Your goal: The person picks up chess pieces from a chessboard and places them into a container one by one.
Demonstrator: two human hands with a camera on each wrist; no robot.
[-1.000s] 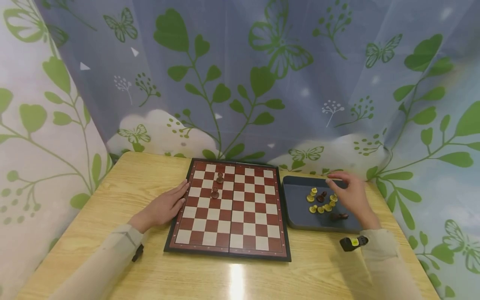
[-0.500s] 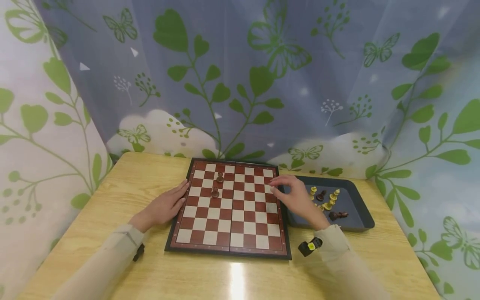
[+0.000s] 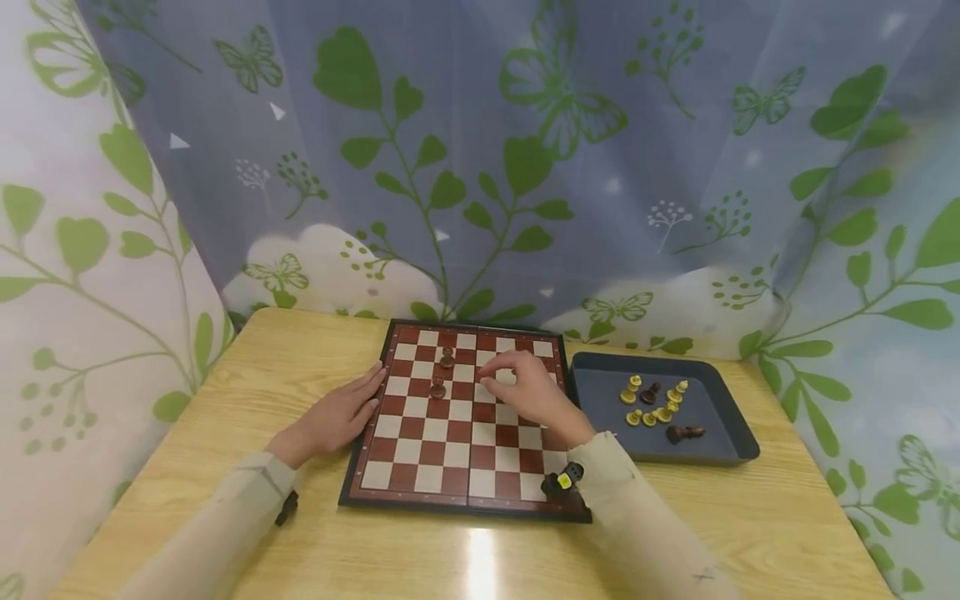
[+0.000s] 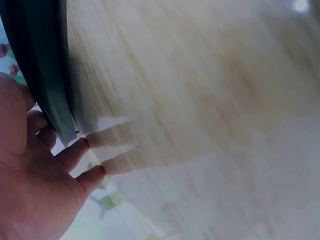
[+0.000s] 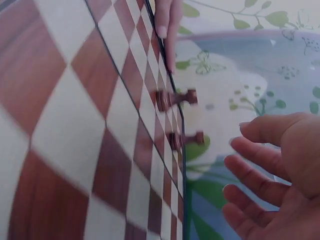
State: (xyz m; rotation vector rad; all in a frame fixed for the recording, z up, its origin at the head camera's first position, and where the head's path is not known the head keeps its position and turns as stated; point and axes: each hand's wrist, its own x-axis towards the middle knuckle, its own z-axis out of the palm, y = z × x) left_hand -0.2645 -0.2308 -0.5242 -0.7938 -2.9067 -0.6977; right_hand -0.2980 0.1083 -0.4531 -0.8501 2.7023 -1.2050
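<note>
A red-and-white chessboard (image 3: 442, 454) with a black rim lies flat on the wooden table. Two dark brown chess pieces stand on its far left half: one piece (image 3: 447, 358) farther back, another piece (image 3: 437, 387) nearer; both have flat, rook-like tops in the right wrist view. My right hand (image 3: 528, 390) hovers above the board's right half, to the right of these pieces. Its thumb and fingers are loosely bent and apart, holding nothing. At the board's left edge rests my left hand (image 3: 330, 423), fingers extended along the rim; in the left wrist view, fingertips touch the table.
Right of the board sits a dark grey tray (image 3: 720, 450). Inside it are several gold chess pieces (image 3: 649, 418), an upright-looking dark piece (image 3: 649, 392) and a dark piece lying down (image 3: 686, 433). A patterned curtain (image 3: 480, 167) closes off the table's back.
My right hand has travelled left from above the tray to over the chessboard, with nothing visible in its fingers. The left hand stays at the board's edge, and both standing pieces keep their squares.
</note>
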